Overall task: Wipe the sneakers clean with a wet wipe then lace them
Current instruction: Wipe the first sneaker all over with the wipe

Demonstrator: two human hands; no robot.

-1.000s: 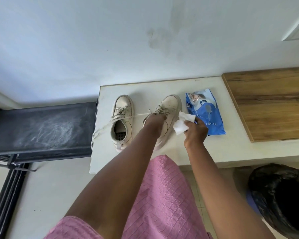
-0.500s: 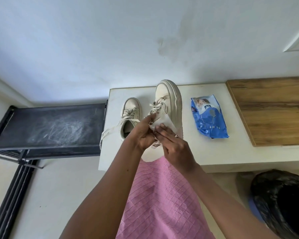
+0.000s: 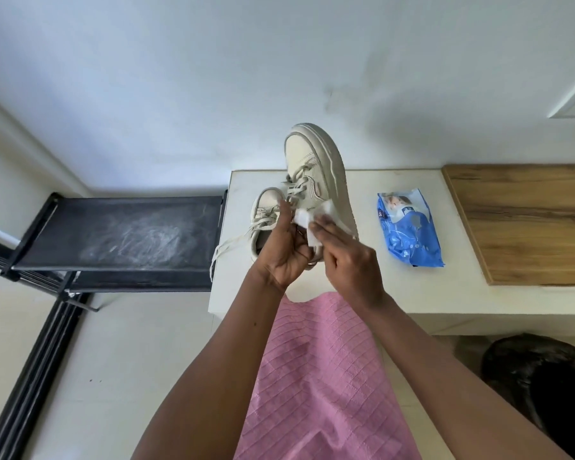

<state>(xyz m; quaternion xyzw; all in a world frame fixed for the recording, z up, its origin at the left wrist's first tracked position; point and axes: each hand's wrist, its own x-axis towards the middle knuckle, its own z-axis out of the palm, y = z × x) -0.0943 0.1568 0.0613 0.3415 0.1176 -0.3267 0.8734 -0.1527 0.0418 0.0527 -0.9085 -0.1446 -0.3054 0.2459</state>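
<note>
One sneaker [image 3: 316, 167] is held up in the air above the left part of the tabletop [image 3: 395, 287], with its toe pointing up. It is gripped near the heel by the left hand [image 3: 284, 257], which is closed around it. The wet wipe [image 3: 312, 220] is pressed flat against the side of the shoe by the right hand [image 3: 349, 260], with the fingers laid over the wipe. The two hands are close together and seem to touch.

The other sneaker [image 3: 263, 220] is left lying near the left edge of the tabletop. Its laces [image 3: 226, 247] are loose, and one end hangs over that edge.

Some things could go wrong. The lifted shoe is held only at its lower end, so it could be tipped or dropped if it is rubbed too hard. The hanging lace could be caught by an arm, and the lying shoe could then be pulled off the left edge. The loose laces on the held shoe could be dragged by the wipe and made dirty or wet.

Counted: two sneakers, one wet wipe in use, one blue wipe pack [image 3: 409, 230] lying toward the middle of the tabletop, and two hands.
</note>
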